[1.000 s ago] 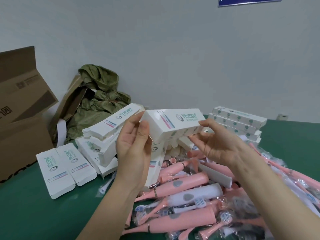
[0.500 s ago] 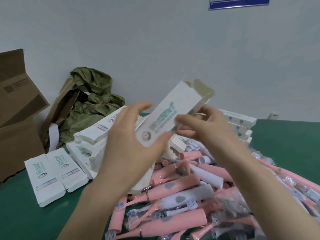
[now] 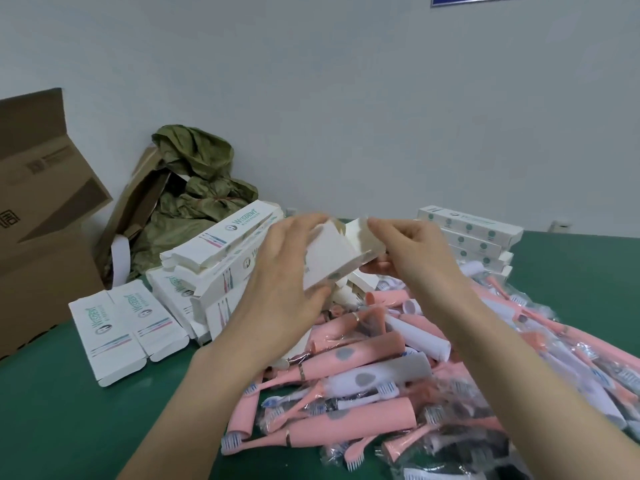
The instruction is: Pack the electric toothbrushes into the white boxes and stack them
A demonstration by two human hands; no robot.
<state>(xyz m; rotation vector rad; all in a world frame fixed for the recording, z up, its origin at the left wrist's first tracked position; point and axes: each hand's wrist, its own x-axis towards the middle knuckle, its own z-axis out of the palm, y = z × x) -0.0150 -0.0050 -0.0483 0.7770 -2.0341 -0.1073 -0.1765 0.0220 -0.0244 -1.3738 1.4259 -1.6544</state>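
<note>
Nearest you, the heap of toothbrushes (image 3: pixel 363 375) crowds the right half, so bare green table (image 3: pixel 69 427) lies only at the near left. Above the heap, your left hand (image 3: pixel 284 285) wraps the near end of the white box (image 3: pixel 332 261). Your right hand (image 3: pixel 415 258) pinches its open flapped end, probably to square it for loading. Flat boxes (image 3: pixel 121 323) lie left. Farther right, the finished stack (image 3: pixel 471 233) has free air above for another box.
</note>
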